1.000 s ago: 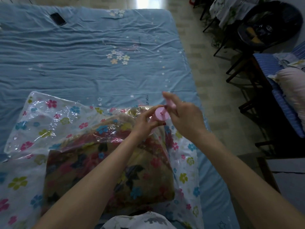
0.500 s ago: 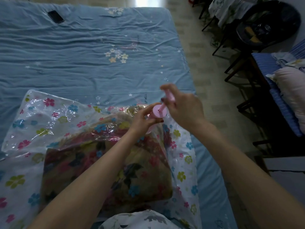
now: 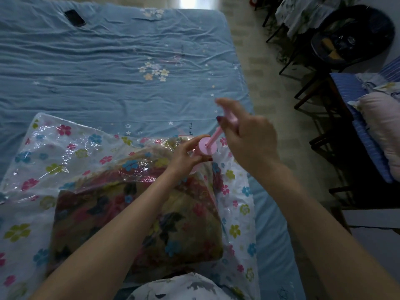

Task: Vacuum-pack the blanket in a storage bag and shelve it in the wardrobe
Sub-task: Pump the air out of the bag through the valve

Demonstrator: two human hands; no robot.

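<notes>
A folded flowery blanket in dark red, yellow and blue (image 3: 138, 221) sits inside a clear plastic storage bag with bright flower prints (image 3: 54, 156). The bag lies on the near part of a wrinkled blue bed sheet with small stars and flowers (image 3: 108, 79).

A small pink plastic hand pump (image 3: 207, 146) stands on the far right top of the bag. The left hand (image 3: 186, 156) curls its fingers around the round pink body of the pump and holds it on the bag. The right hand (image 3: 246, 139) grips the pink handle at the end of the thin pink rod, up above the pump body. This hand looks blurry.

A flat black phone (image 3: 74, 17) lies far away on the sheet, near the top left corner. A pale pink pillow (image 3: 383, 126) rests on a blue striped seat (image 3: 346, 87) at the right, across the tiled floor (image 3: 270, 105).
</notes>
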